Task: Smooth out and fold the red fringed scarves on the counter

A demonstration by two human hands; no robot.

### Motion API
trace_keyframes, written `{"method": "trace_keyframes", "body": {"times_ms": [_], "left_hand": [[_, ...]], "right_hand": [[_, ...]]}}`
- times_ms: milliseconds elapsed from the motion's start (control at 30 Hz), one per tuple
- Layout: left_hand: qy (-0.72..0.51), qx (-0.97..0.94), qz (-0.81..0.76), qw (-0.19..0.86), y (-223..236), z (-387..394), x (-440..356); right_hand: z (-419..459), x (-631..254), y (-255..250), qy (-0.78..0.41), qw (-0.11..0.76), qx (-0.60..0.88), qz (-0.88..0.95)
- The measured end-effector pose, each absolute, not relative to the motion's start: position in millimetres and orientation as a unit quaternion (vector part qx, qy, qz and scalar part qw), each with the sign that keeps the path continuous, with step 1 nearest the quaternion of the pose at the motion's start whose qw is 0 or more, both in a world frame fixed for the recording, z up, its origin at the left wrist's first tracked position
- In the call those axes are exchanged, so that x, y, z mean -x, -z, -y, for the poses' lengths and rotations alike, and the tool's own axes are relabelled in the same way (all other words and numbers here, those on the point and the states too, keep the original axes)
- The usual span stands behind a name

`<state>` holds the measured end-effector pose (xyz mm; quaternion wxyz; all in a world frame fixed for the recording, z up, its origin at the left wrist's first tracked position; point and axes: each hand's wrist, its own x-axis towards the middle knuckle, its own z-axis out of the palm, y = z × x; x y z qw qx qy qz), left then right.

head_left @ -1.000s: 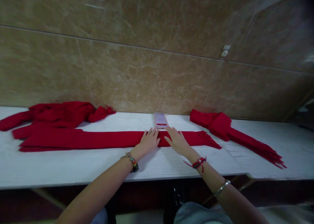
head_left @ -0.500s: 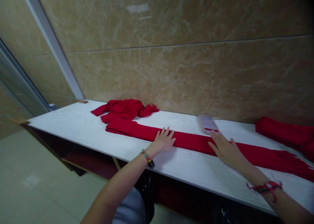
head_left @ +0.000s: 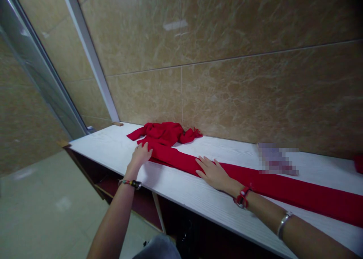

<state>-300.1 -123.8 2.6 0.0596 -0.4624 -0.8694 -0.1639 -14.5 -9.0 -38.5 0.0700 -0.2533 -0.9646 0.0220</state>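
A long red scarf (head_left: 184, 158), folded into a strip, lies along the white tabletop. My left hand (head_left: 140, 155) rests at its left end, fingers apart over the edge of the cloth. My right hand (head_left: 214, 172) lies on the middle of the strip with its fingers spread and stretched out. Behind the left end is a second red scarf (head_left: 166, 133), crumpled, with a fringe at its right side. The right end of the folded strip runs out of view.
A blurred-out flat object, perhaps a phone (head_left: 275, 158), lies behind the strip. More red cloth (head_left: 359, 163) shows at the right edge. A small brown block (head_left: 117, 123) sits at the table's far left corner. Behind the white table (head_left: 107, 145) stands a tiled wall (head_left: 241, 100).
My left hand has moved left along the scarf to its end. My right hand has also slid left, to the middle. The view has turned, so the table appears shifted right.
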Motion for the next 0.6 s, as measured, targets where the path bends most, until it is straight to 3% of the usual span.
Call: {"method": "trace_keyframes", "body": {"times_ms": [233, 600], "left_hand": [[0.289, 0.536, 0.786, -0.105, 15, 149, 338], [0.260, 0.550, 0.793, -0.036, 16, 150, 352]], "right_hand": [[10, 5, 44, -0.004, 0.089, 0.251, 0.964], [9, -14, 50, 0.001, 0.107, 0.254, 0.961]]}}
